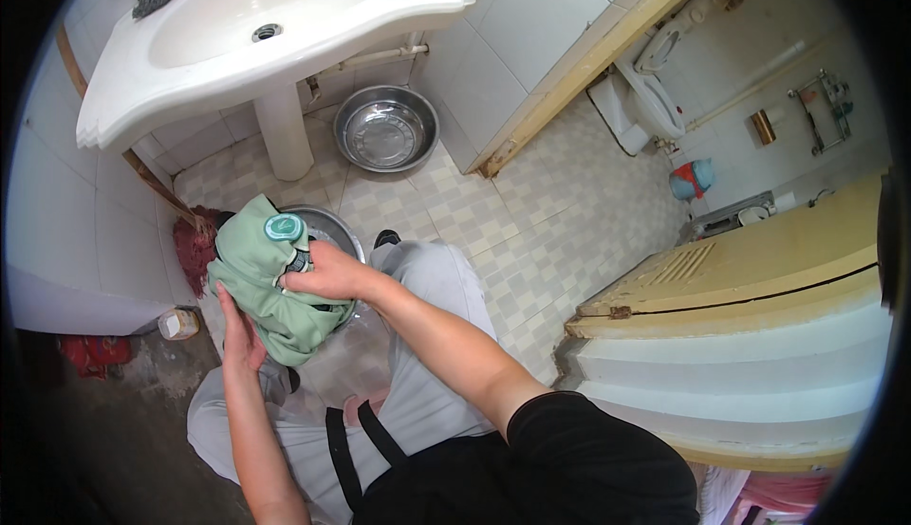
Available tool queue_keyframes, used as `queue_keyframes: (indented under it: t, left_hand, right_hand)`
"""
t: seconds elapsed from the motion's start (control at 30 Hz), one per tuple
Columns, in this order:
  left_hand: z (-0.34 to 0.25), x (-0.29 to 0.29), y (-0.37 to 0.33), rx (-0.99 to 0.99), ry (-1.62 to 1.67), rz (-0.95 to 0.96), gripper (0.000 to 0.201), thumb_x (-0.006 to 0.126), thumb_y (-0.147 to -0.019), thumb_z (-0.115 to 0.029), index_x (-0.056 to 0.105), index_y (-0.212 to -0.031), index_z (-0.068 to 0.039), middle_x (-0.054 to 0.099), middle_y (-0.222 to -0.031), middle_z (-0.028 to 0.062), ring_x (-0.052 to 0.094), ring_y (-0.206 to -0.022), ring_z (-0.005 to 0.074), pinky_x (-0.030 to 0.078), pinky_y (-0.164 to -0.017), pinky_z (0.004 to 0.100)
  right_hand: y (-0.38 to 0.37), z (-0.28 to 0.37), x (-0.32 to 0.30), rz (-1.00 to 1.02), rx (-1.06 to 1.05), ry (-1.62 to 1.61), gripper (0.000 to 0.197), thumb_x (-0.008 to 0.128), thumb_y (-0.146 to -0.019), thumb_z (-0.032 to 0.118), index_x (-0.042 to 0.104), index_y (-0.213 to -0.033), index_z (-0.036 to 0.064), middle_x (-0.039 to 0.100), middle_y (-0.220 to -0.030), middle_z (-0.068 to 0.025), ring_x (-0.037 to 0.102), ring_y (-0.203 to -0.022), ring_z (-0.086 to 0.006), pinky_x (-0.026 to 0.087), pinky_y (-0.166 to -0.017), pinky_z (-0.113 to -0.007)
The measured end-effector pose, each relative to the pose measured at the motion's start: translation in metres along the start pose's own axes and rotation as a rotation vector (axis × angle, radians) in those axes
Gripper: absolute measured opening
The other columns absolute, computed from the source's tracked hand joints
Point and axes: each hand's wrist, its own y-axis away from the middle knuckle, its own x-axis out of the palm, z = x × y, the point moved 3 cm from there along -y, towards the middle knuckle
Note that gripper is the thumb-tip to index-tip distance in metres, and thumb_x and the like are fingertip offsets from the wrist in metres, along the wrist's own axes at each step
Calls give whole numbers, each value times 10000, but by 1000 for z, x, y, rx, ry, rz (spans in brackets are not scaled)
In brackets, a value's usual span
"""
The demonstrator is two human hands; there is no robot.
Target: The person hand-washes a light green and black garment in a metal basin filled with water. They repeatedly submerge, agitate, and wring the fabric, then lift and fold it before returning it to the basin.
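Gripping a green garment (261, 278) over a steel basin (332, 226), the right hand (327, 274) closes on it; the left hand (237, 331) presses flat beneath.

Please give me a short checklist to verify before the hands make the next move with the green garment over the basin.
1. Right hand grips the green garment from above: ok.
2. Left hand supports the garment from below: ok.
3. Garment sits over the metal basin between the knees, not on the floor: ok.
4. Water level in that basin: cannot tell, the garment hides most of it.
5. Second metal basin by the sink pedestal stands apart from the hands: ok.
6. Floor tiles dry near the feet: cannot tell.
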Motion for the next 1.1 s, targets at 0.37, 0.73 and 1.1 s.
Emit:
queue_keyframes:
  t: [0.37,0.73,1.1]
  left_hand:
    - [-10,17,11,26,50,-82,703,366,-997,-609,355,-1495,-112,446,-1485,79,480,-1313,267,399,-1110,445]
    - [7,-33,-1,92,49,-150,654,565,-949,-539,499,-1363,-38,606,-1279,107,612,-1123,205,508,-961,362]
    - [11,-13,5,99,144,-53,674,605,-929,-536,481,-1396,-68,598,-1294,79,606,-1115,206,514,-946,368]
  right_hand:
    - [2,-20,28,122,338,-400,496,680,-848,242,570,-1286,38,643,-1155,-40,592,-1057,-131,493,-918,-326]
    - [-7,-33,41,-46,64,-179,600,649,-933,428,501,-1338,10,595,-1251,-91,560,-1136,-182,444,-994,-349]
    - [7,-142,30,-252,614,-737,750,419,-947,676,442,-1417,92,604,-1257,-110,594,-1152,-215,509,-955,-391]
